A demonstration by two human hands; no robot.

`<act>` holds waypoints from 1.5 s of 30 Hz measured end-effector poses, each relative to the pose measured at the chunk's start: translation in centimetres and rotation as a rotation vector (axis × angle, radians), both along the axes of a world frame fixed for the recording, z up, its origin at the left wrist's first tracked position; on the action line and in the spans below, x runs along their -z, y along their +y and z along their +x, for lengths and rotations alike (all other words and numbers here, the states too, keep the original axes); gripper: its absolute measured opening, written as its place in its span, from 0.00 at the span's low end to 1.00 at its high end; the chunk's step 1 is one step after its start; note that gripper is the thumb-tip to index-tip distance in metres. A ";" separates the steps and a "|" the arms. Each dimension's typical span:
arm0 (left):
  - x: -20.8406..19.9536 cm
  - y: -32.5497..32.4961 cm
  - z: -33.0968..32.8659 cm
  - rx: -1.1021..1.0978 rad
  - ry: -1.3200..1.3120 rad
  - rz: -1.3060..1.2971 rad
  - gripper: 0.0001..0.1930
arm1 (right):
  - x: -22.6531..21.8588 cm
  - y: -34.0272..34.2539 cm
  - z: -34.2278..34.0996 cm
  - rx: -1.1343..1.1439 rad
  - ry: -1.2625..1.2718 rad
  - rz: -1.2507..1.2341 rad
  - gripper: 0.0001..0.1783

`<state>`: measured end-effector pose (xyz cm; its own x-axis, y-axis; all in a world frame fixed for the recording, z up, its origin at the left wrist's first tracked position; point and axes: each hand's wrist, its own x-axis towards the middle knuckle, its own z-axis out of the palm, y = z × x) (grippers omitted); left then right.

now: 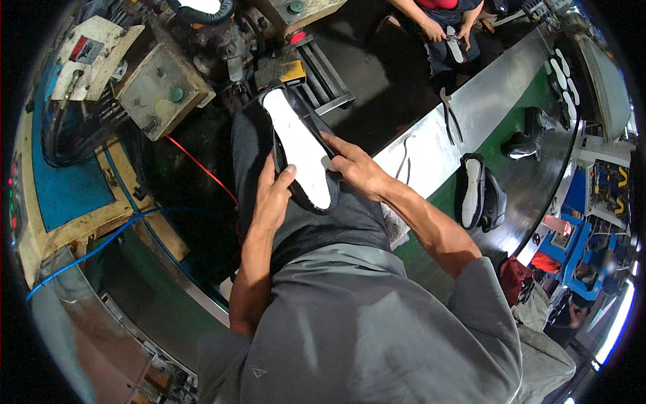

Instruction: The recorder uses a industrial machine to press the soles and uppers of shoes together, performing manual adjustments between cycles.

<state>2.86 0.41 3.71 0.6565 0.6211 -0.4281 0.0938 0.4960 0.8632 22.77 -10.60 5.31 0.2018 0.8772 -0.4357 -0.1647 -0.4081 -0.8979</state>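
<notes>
Black shoe upper with a long white sole-shaped underside point(293, 138) is located above the dark grey trouser-clad lap point(306, 236), white face turned up toward the viewer. Its long axis runs away from the body, the far end leaning to the person's left and the near end lying toward the right thigh. The piece sits between the two hands, both of them in contact; neither is nearer.

Bare left hand point(272, 196): pinching the left edge along the near half, thumb laid over the white face, fingers at the side and partly hidden. Bare right hand point(359, 168): clasping the opposite edge, fingers reaching farther up the side than the left hand's, thumb at the rim of the white face. Underside contact is not visible. The far end is clear of both hands.

To the person's right, well apart from the piece, long-handled metal pincers point(449, 116) lie on a silver sheet-metal bench strip point(501, 73). Nearer the right forearm, a black shoe with a white underside point(472, 193) rests on its side. Beyond, a co-worker's hands point(434, 30) hold a similar white-faced piece point(455, 47).
</notes>
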 end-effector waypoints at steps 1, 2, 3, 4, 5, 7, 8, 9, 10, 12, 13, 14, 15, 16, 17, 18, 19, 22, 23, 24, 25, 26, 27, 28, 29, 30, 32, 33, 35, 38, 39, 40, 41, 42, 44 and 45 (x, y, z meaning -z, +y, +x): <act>-0.7 0.4 -0.2 0.003 -0.076 -0.104 0.33 | -0.4 -0.3 -0.2 0.030 0.047 -0.041 0.40; -1.2 0.8 -0.4 0.006 -0.153 -0.206 0.33 | -0.3 -0.7 -0.2 0.026 0.048 -0.042 0.40; -1.4 1.4 -0.8 -0.016 -0.155 -0.237 0.33 | -0.3 -1.1 -0.1 0.018 -0.042 -0.008 0.36; -1.5 2.0 -1.4 -0.027 -0.152 -0.232 0.33 | 0.1 -1.5 0.2 0.010 -0.128 0.029 0.32; -1.6 2.6 -2.0 -0.034 -0.155 -0.260 0.34 | 1.0 -2.5 1.1 0.073 -0.372 -0.013 0.26; -1.9 3.5 -2.5 -0.064 -0.123 -0.276 0.37 | 5.4 -6.0 2.8 0.453 -0.618 -0.043 0.24; -2.0 3.9 -2.2 -0.060 -0.131 -0.274 0.37 | 8.7 -8.8 4.6 0.500 -0.892 -0.102 0.28; -2.1 4.0 -2.1 -0.058 -0.033 -0.232 0.36 | 11.4 -11.7 5.3 0.482 -1.188 -0.276 0.33; -2.1 4.2 -2.1 -0.067 0.067 -0.185 0.36 | 12.8 -13.7 5.7 0.473 -1.128 -0.440 0.40; 0.4 4.2 -1.9 -0.098 0.176 -0.127 0.35 | 16.1 -17.0 5.7 0.521 -1.192 -0.645 0.43; 1.2 4.1 -2.1 -0.064 0.190 -0.044 0.35 | 16.8 -17.2 5.4 0.532 -1.159 -0.665 0.44; 2.0 3.9 -2.4 -0.029 0.203 0.039 0.35 | 17.4 -17.4 5.1 0.543 -1.127 -0.686 0.46; 2.2 3.6 -1.9 0.031 0.273 0.119 0.34 | 18.1 -17.7 5.4 0.550 -1.125 -0.696 0.46; 0.9 3.0 -1.3 0.082 0.334 0.142 0.36 | 18.8 -18.0 5.7 0.575 -1.132 -0.640 0.41; 1.6 2.5 -1.4 0.098 0.349 0.124 0.38 | 19.3 -18.6 5.9 0.600 -1.141 -0.584 0.36; 1.8 2.2 -1.3 0.107 0.363 0.109 0.40 | 19.6 -19.2 6.3 0.604 -1.144 -0.589 0.36; 1.9 2.2 -1.3 0.172 0.298 0.100 0.44 | 19.8 -20.0 6.8 0.628 -1.169 -0.530 0.31; 2.5 0.8 -0.2 0.077 0.231 0.113 0.48 | 16.3 -18.1 7.7 0.976 -0.124 -0.259 0.23; 2.6 0.4 -0.2 0.066 0.240 0.107 0.48 | 14.5 -17.3 8.1 0.928 0.138 -0.183 0.24; 2.7 0.4 -0.1 0.048 0.278 0.152 0.49 | 12.5 -15.9 8.7 0.872 0.400 -0.104 0.25; 3.1 0.5 0.4 0.038 0.313 0.195 0.50 | 9.7 -13.8 8.6 0.752 0.498 -0.135 0.27; 3.4 0.2 0.6 0.034 0.347 0.236 0.51 | 6.8 -11.3 8.6 0.621 0.457 -0.273 0.28; 3.9 0.0 0.3 0.054 0.371 0.328 0.50 | 3.0 -8.3 7.9 0.383 0.315 -0.298 0.30; 3.9 -0.2 0.6 0.060 0.368 0.326 0.50 | 2.6 -7.1 7.6 0.201 0.136 -0.295 0.31; 3.9 -0.5 0.7 0.077 0.380 0.375 0.49 | 0.8 -5.2 6.8 0.076 -0.038 -0.333 0.33; 3.9 -0.7 0.9 0.093 0.390 0.425 0.48 | 1.2 -4.1 6.6 -0.078 -0.232 -0.332 0.33; 4.0 -0.8 0.9 0.107 0.410 0.490 0.47 | 0.5 -1.5 6.5 -0.502 -0.658 -0.180 0.28; 3.9 -0.9 1.0 0.126 0.424 0.555 0.46 | 0.8 -0.7 6.3 -0.507 -0.658 -0.177 0.28; 3.8 -1.1 1.0 0.136 0.460 0.542 0.46 | 1.4 0.4 5.7 -0.656 -0.876 0.118 0.23; 3.8 -1.1 0.7 0.143 0.487 0.536 0.45 | 0.1 1.9 4.7 -0.659 -1.007 0.194 0.20; 3.8 -1.1 0.5 0.140 0.476 0.549 0.45 | 0.1 2.0 4.7 -0.632 -1.053 0.207 0.22; 3.9 -1.0 0.5 0.138 0.477 0.548 0.45 | 0.3 1.7 5.0 -0.635 -1.052 0.209 0.22; 3.9 -1.1 0.6 0.163 0.503 0.568 0.46 | 0.8 1.1 5.5 -0.646 -1.062 0.173 0.22; 3.9 -1.0 0.7 0.189 0.527 0.590 0.46 | 1.1 0.8 6.0 -0.655 -1.075 0.137 0.23; 4.1 -0.8 0.8 0.203 0.527 0.578 0.47 | 1.7 0.6 6.3 -0.638 -1.086 0.134 0.24; 4.2 -0.5 0.7 0.214 0.495 0.551 0.48 | 1.7 0.7 6.4 -0.676 -1.059 0.094 0.24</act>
